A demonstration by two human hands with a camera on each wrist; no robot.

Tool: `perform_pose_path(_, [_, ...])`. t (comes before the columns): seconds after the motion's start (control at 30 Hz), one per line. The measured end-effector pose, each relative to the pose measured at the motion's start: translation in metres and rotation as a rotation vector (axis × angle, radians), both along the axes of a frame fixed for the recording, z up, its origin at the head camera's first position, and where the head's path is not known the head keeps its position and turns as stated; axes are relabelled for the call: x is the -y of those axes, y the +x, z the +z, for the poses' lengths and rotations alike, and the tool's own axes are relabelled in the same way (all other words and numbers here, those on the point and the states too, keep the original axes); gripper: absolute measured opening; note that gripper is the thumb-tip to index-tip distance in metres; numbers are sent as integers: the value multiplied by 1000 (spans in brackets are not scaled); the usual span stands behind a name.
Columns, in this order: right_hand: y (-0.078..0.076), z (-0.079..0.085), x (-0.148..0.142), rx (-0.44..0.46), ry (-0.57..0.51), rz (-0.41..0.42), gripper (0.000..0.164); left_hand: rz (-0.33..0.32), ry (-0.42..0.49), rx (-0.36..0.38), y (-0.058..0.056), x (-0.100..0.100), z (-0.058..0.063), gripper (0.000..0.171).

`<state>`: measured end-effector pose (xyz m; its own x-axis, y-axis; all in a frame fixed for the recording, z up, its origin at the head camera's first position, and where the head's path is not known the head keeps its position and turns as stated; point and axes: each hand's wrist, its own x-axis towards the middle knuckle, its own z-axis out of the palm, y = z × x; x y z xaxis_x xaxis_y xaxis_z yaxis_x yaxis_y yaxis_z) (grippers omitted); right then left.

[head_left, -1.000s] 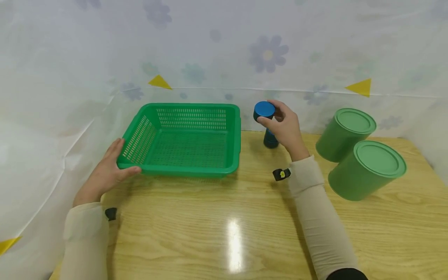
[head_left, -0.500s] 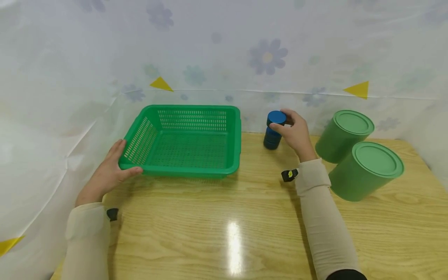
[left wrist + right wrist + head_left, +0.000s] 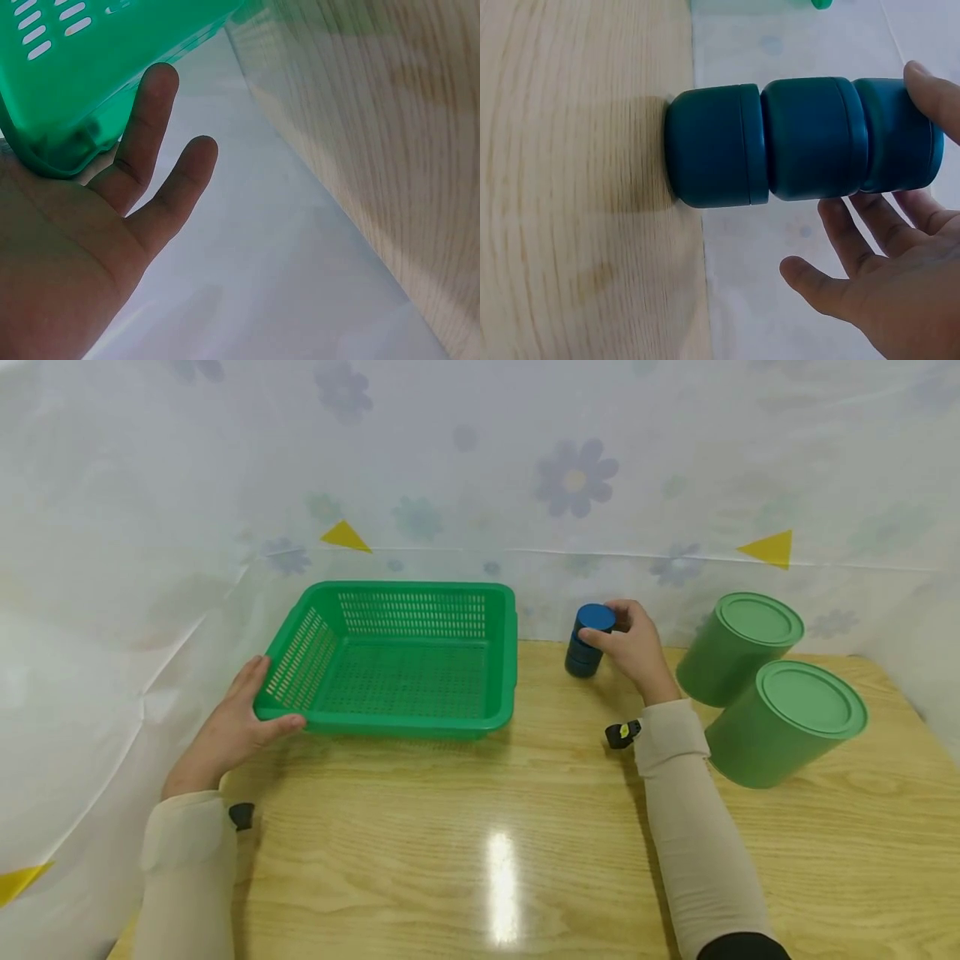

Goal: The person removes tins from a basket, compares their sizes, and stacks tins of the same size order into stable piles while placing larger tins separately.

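Three small round blue tins stand in an upright stack at the back of the table. My right hand [image 3: 632,647] holds the top tin [image 3: 596,617] from its right side, thumb on one side and fingertips on the other. The right wrist view shows the middle tin [image 3: 814,139] and bottom tin [image 3: 716,146] beneath it, the lowest on the wood. At the near left corner of a green plastic basket [image 3: 405,724], my left hand [image 3: 225,731] rests with thumb along the front rim and fingers spread along the left side. The left wrist view shows two extended fingers [image 3: 154,112] beside the basket wall.
Two larger green lidded cans stand on the right, the rear can [image 3: 738,652] close behind the front can [image 3: 783,727], beside my right forearm. The wooden table [image 3: 420,843] meets a flowered white cloth [image 3: 450,468] at the back and left.
My right hand has brought the top tin down and slightly right onto the other two, and they now line up. My left hand and the basket stay in place.
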<state>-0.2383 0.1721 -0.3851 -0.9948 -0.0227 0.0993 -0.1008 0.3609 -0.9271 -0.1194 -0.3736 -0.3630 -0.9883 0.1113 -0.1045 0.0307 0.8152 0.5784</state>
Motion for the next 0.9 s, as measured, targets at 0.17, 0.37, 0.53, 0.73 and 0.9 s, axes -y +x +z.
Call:
perform_pose_path(0.17, [-2,-1,2,-9,6,6,73,1,-3,-5,-1,1,2,115])
perform_pose_path(0.37, [-2,0,3,-17,15,8,72,4,-3,6,-1,1,3,115])
perform_pose_path(0.53, [-2,2,4,-18,17,5,73,8,-4,12,-1,1,5,115])
perform_pose_path(0.73, [-3,0,3,-2,16,10,76,12,-4,15,-1,1,5,116])
perform_pose_path(0.9, [-1,-5,1,11,19,6,78,6,9,17,-1,-2,3,116])
